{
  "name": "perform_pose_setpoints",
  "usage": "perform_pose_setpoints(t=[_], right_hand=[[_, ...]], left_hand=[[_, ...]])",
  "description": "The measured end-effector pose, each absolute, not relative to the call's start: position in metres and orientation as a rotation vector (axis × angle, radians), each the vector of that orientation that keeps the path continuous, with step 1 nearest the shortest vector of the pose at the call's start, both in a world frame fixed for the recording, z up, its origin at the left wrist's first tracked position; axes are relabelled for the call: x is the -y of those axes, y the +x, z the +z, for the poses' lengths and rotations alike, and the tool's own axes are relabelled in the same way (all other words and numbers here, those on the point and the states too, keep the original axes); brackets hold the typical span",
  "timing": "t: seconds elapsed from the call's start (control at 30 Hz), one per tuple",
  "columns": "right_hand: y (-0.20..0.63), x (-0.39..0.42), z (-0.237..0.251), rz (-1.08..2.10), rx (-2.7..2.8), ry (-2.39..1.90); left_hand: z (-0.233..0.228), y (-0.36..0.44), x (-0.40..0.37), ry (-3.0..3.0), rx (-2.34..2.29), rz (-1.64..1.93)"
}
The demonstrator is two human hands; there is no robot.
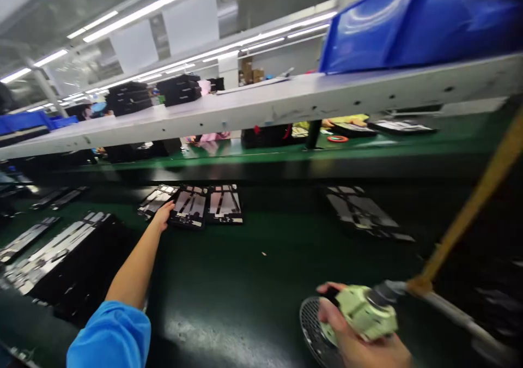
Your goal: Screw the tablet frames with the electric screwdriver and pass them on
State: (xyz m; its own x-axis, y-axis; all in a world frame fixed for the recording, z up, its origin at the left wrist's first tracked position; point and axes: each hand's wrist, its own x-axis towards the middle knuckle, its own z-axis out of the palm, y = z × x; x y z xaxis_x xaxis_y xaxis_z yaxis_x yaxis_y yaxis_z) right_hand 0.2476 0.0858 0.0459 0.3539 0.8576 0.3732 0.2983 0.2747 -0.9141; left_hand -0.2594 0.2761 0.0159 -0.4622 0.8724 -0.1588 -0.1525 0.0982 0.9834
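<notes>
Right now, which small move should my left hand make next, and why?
Probably your left hand should close on the middle panel of the three: it is at that panel's left edge, though whether it grips is unclear, and your right hand holds the green tool.

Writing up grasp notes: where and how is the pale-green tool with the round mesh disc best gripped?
Probably by its pale-green body, from the near side, as the right hand holds it. The chunky body suits a wrap grip; the broad mesh disc lies to its left and the grey connector at its upper right, so both seem better avoided.
</notes>
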Motion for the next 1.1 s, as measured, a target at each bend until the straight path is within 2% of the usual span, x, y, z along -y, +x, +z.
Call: perform_pose_setpoints(t=[0.27,0.5,0.63,0.87,1.1], right_hand=[[0.247,-0.077,0.034,0.535,1.241,-1.210],[0.240,-0.072,0.037,0.578,1.202,-1.148],[0.240,-0.069,0.034,0.621,1.238,-1.135],[0.243,-0.071,0.037,0.593,1.209,-1.162],[0.242,-0.073,0.038,0.570,1.246,-1.164]], left_hand=[[-0.024,-0.164,-0.315,0.831,-1.529,1.448],[0.019,-0.168,-0.323,1.128,-1.788,1.253],[0.031,-0.130,-0.336,1.351,-1.892,1.085],[-0.002,-0.024,-0.365,1.323,-2.070,0.872],[-0.016,-0.003,-0.353,1.215,-2.213,0.910]])
